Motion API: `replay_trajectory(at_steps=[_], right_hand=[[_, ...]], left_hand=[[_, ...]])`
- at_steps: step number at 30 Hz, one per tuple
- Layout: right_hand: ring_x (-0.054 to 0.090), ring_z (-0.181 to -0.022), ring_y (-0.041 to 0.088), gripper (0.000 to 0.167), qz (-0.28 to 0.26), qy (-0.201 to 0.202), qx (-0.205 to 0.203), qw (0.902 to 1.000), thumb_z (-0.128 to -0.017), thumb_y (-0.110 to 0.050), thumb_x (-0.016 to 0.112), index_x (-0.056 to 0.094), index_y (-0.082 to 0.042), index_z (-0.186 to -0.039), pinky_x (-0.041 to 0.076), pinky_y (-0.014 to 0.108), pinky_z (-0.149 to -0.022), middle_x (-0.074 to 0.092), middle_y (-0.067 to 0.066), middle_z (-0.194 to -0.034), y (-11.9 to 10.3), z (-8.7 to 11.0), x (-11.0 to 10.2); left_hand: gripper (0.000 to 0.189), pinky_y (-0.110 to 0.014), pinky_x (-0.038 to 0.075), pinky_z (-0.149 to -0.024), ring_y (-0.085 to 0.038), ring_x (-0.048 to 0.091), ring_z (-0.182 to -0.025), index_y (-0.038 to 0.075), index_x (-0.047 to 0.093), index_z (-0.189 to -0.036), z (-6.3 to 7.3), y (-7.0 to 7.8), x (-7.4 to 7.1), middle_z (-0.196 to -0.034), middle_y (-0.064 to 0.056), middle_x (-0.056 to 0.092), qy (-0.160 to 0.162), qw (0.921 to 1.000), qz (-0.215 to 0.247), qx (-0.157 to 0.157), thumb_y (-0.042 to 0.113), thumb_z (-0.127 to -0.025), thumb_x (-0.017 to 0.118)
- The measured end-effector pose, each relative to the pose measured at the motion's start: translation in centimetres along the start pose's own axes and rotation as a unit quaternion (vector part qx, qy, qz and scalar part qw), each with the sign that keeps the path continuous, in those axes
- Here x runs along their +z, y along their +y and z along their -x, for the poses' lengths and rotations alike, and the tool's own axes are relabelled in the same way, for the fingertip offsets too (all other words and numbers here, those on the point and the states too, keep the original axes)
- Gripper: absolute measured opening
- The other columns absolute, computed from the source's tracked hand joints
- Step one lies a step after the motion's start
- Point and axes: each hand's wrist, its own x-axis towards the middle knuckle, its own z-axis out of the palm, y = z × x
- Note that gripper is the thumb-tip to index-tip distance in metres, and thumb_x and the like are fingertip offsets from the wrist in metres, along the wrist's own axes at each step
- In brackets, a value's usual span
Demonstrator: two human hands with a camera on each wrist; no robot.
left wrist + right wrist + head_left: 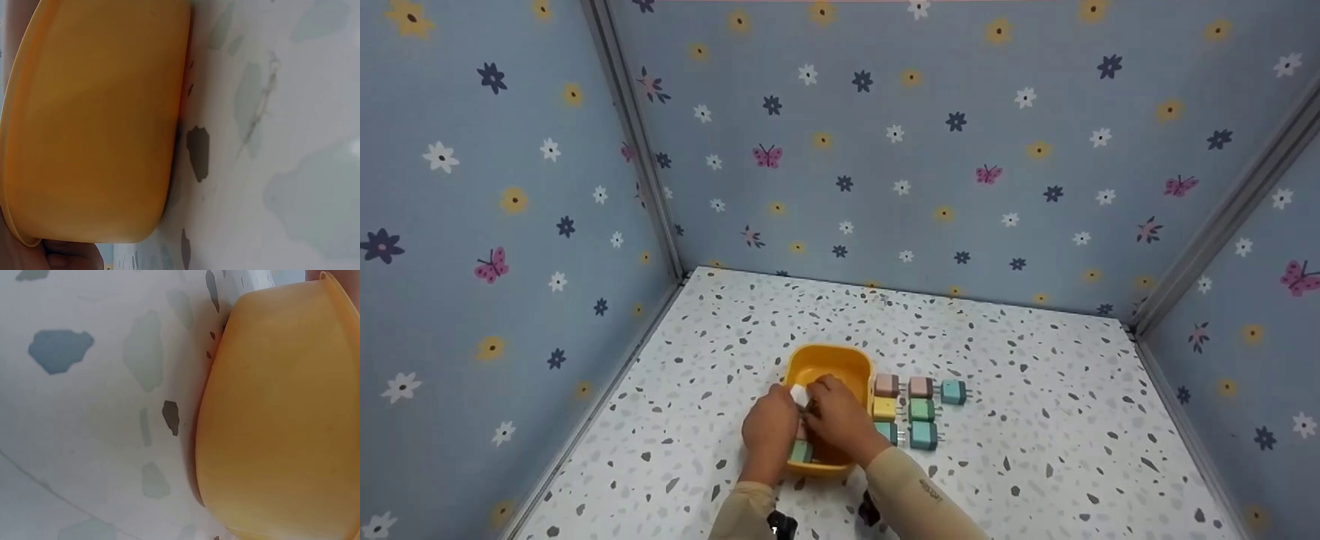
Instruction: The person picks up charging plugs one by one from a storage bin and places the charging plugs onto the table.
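A yellow tub (pixel 840 358) stands on the table, and both hands meet over its left part. Between them is a small white block (pixel 799 395), perhaps a plug adapter. My left hand (pixel 769 431), over the tub's left rim, grips the block from the left. From the right, my right hand (pixel 840 420) reaches in with bent fingers and pinches it. A green plug adapter (pixel 801 451) lies in the tub, beside a pinkish one (pixel 802 430) partly covered by the hands. The left wrist view shows curled fingers (pixel 73 256) past the tub's rim.
Right of the tub, plug adapters lie in rows, prongs rightward: pink (pixel 886 385), pink (pixel 920 387), teal (pixel 953 391), yellow (pixel 884 409), green (pixel 921 409) and two teal ones nearer (pixel 923 435). Flower-patterned walls (pixel 900 165) enclose the speckled table (pixel 1050 405).
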Motion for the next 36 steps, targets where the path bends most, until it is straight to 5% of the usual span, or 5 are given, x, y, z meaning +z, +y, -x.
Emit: replay_trajectory(at_steps=[21,36], right_hand=[[0.051,-0.094,0.012,0.017,-0.001,0.004,-0.006,1.0000,-0.102,-0.031,0.065,0.061,-0.020,-0.115,0.051,0.029,-0.092,0.052,-0.007,-0.106,-0.31,-0.44,0.22],[0.051,-0.097,0.012,0.023,-0.014,-0.003,0.001,0.9999,-0.105,-0.031,0.060,0.061,-0.019,-0.124,0.051,0.031,-0.098,0.052,-0.008,-0.110,-0.31,-0.96,0.59]], left_hand=[[0.037,-0.041,0.048,-0.055,-0.023,0.062,-0.064,0.006,0.061,-0.101,0.11,0.04,-0.07,-0.078,-0.009,0.066,0.011,0.9999,0.007,0.002,0.031,-0.112,0.036],[0.033,-0.041,0.046,-0.053,-0.022,0.059,-0.063,0.007,0.062,-0.100,0.02,-0.01,0.04,-0.079,-0.009,0.065,0.014,0.9999,0.005,0.000,0.030,-0.109,0.040]])
